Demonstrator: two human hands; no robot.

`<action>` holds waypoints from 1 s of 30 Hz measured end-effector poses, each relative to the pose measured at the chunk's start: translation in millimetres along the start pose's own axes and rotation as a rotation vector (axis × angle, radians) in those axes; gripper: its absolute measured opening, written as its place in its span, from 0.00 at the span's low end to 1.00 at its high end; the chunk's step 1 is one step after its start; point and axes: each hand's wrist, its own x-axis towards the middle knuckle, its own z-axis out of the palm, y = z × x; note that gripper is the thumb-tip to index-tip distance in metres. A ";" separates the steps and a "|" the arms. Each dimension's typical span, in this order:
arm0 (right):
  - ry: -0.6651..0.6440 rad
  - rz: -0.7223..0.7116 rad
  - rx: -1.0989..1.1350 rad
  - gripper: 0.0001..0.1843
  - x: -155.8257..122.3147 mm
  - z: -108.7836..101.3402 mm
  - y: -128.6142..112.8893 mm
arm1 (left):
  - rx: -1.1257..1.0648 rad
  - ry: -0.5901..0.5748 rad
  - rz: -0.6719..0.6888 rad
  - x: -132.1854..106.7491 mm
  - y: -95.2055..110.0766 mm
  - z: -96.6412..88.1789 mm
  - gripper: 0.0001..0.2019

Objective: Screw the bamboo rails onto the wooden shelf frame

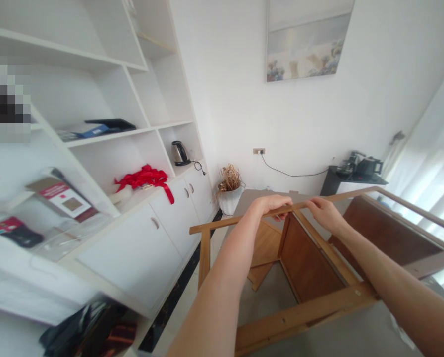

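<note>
A wooden furniture frame (pixel 281 320) with brown panels (pixel 311 258) set into it stands before me on a grey surface (pixel 270 292). My left hand (pixel 274 203) is wrapped over its far top rail, close to where a crossbar joins. Just to the right, my right hand (pixel 324 212) curls over the same rail on the other side of that joint. The rail runs on past my left hand to a free end above an upright post (pixel 204 248). Lighter wooden boards (pixel 264 243) show inside the frame. Some fingertips are hidden behind the rail.
White shelving with cupboards (pixel 133 248) lines the left, holding red fabric (pixel 143 177), a kettle (pixel 179 152) and a bottle (pixel 14 228). A pot of dried plants (pixel 229 198) stands in the corner. Black bags (pixel 84 322) lie lower left. A tea stand (pixel 329 181) is at the right.
</note>
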 end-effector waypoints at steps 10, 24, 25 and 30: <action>-0.024 -0.037 0.048 0.21 -2.3 -2.4 -0.3 | -0.039 0.007 0.020 -2.0 0.6 0.1 0.13; -0.220 -0.304 -0.214 0.16 17.8 -18.8 -39.1 | -0.058 0.044 0.042 4.1 -4.6 -2.8 0.14; -0.236 -0.316 -0.249 0.16 19.0 -19.3 -41.3 | -0.062 0.046 0.044 4.3 -4.7 -2.6 0.14; -0.276 -0.331 -0.386 0.16 19.8 -19.7 -43.4 | -0.058 0.068 0.040 4.4 -4.5 -0.6 0.11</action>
